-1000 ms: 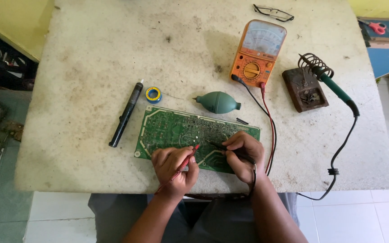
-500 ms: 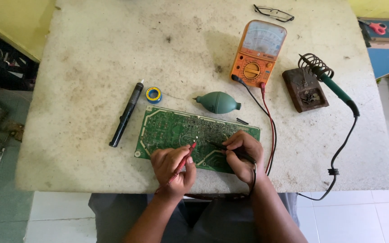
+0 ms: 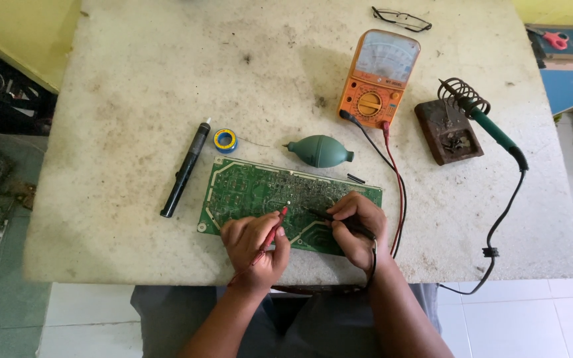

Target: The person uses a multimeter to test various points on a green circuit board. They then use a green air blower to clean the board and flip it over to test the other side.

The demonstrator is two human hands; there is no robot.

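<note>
Left hand (image 3: 254, 246) pinches red probe (image 3: 272, 233), right hand (image 3: 358, 225) grips black probe (image 3: 329, 217); keep both tips steady on near edge of flat green circuit board (image 3: 253, 189), wrists planted.

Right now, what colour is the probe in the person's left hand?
Red; the red probe in the left hand shows best in the head view.

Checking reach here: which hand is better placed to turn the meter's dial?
Right, probably. The right hand lies nearer the orange multimeter, up and to its side; the left hand is farther. Both hold probes.
</note>
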